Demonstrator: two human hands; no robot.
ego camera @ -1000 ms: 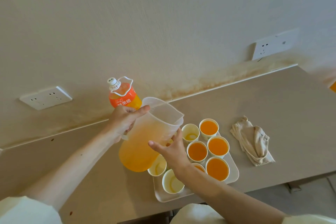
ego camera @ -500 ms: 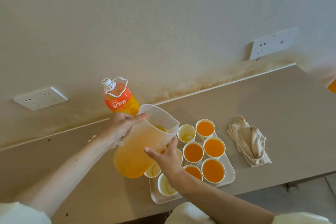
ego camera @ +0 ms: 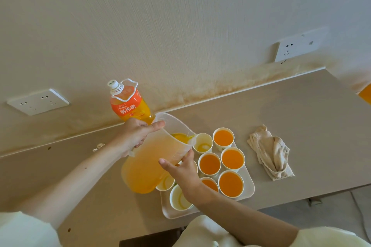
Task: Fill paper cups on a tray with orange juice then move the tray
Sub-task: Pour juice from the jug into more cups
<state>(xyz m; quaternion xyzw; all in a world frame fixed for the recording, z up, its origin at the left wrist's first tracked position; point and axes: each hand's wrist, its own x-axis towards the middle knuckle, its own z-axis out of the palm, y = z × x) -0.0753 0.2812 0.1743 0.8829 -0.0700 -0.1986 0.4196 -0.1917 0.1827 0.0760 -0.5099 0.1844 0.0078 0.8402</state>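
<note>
Pitcher [ego camera: 143, 168] tilted in left grip [ego camera: 136, 136]; right grip [ego camera: 180, 172] touches its underside.

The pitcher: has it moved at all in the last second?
The pitcher has tipped further; juice now reaches its spout beside a nearly empty paper cup. The left hand still grips its handle, the right hand still steadies its side. The tray, bottle and cloth have not moved.

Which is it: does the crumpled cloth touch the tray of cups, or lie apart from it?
Apart. The head view shows a strip of bare table between the cloth and the right rim of the tray.
</note>
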